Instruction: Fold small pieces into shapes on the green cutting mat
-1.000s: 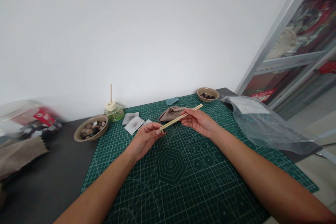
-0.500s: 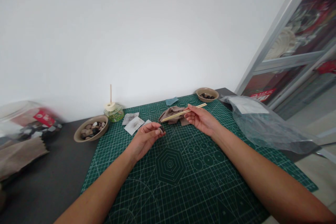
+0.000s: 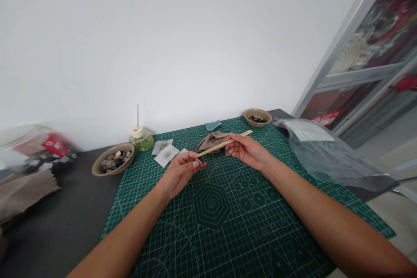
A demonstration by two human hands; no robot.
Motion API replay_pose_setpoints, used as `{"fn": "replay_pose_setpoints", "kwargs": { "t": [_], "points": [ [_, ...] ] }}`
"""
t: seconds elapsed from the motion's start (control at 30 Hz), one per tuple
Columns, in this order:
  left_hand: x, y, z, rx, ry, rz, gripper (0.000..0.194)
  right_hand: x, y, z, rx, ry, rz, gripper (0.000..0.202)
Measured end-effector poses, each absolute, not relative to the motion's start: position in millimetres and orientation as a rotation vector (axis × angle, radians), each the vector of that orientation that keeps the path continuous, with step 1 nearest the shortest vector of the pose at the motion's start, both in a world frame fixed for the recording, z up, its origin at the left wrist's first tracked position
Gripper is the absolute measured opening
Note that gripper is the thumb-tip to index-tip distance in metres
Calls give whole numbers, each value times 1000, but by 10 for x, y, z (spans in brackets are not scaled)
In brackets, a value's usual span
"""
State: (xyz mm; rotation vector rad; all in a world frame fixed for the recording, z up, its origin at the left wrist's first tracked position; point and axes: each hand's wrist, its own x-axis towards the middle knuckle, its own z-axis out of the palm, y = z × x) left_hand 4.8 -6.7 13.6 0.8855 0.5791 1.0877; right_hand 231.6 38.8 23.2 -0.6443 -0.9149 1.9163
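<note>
A small dark stone (image 3: pixel 201 160) is pinched between the thumb and fingers of my left hand (image 3: pixel 182 171), above the green cutting mat (image 3: pixel 169 234). My right hand (image 3: pixel 246 150) grips a pair of pale wooden chopsticks (image 3: pixel 221 144), which slant down to the left. Their tips reach the stone at my left fingertips; whether they touch it is too small to tell. Behind the chopsticks a crumpled brown cloth (image 3: pixel 208 140) lies on the mat, partly hidden by them and my right hand.
Left of the mat stands a bowl of mixed stones (image 3: pixel 97 169), with a glass jar (image 3: pixel 141 141) and stained papers (image 3: pixel 166 155) beside it. At the back right are a bowl of dark stones (image 3: pixel 257 124), a blue piece (image 3: pixel 213 125) and a clear plastic bag (image 3: pixel 329 156).
My right hand has moved slightly left, bringing the chopstick tips from just above and right of the stone down to it. My left hand has hardly moved.
</note>
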Motion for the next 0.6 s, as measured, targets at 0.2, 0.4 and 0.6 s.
{"fn": "replay_pose_setpoints", "kwargs": {
  "t": [0.2,0.4,0.6],
  "points": [
    [48,-75,151,890,582,1088,18,2328,398,235,-666,-888,1921,19],
    [48,-75,162,865,593,1104,21,2353,415,250,-653,-884,1898,19],
    [48,-70,162,870,590,1102,21,2360,415,249,-674,-853,1860,19]
  ]
}}
